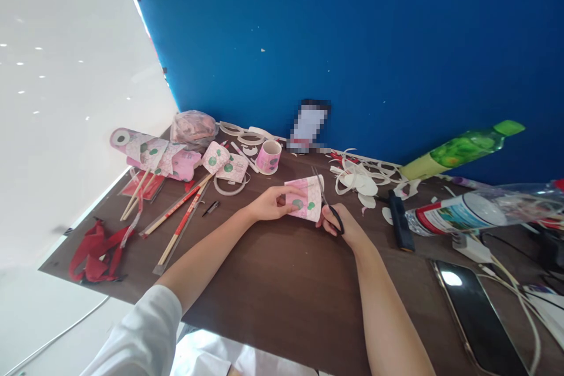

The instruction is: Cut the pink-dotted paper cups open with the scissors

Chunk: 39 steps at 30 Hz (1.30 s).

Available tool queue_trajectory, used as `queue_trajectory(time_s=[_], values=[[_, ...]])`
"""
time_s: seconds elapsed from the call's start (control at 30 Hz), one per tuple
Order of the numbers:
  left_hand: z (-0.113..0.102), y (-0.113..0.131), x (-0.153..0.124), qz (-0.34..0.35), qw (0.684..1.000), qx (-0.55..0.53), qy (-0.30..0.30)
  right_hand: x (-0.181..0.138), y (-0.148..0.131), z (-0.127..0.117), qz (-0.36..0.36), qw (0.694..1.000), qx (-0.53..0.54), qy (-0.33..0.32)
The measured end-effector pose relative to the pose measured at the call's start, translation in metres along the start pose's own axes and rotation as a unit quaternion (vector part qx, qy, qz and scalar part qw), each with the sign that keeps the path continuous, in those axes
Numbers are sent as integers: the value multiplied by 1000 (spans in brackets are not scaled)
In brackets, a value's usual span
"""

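Observation:
My left hand (269,203) is closed on a pink paper cup (305,197) with green dots, held on its side above the brown table (282,294). My right hand (342,225) grips black-handled scissors (328,202). The blades point up and away at the cup's open rim. Both hands meet near the middle of the table.
More pink cups (268,156) and cut paper pieces lie at the back left, white paper rings (359,181) at the back. Chopsticks (178,214) and a red strap (94,249) lie left. Two bottles (462,150) (478,208), a black tool (400,220), a phone (478,314) and cables lie right. A blue wall stands behind.

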<state>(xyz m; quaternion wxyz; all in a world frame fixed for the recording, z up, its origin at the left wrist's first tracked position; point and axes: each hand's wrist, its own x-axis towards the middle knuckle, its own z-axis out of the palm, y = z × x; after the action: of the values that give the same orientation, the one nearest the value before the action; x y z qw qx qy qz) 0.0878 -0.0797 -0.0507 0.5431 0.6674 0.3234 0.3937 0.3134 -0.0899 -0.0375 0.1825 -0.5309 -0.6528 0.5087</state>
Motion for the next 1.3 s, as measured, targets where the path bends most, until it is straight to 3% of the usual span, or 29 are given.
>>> queue_trajectory(time_s=[0.53,0.73,0.83,0.9,0.97,1.03,1.2,1.3], values=[[-7,4,1,-5,999,-4,-34,0,2,-4,16,999,-37,-16],[-13,-2,1,-23,1000,-12,-15,-6,6,-15,36,998,-35,-25],[-15,-6,2,-19,997,-68,28,-6,11,-17,26,999,-10,32],[-16,-7,2,-9,994,-83,65,-2,13,-13,0,990,13,139],[-15,-8,2,0,993,-76,93,3,15,-6,-16,962,19,271],[-14,-9,2,11,992,-72,107,8,15,0,-34,939,-22,342],[-9,-11,1,39,984,-121,125,10,17,-1,-36,911,-237,336],[-5,-8,1,61,974,-146,165,9,21,-5,-29,903,-298,307]])
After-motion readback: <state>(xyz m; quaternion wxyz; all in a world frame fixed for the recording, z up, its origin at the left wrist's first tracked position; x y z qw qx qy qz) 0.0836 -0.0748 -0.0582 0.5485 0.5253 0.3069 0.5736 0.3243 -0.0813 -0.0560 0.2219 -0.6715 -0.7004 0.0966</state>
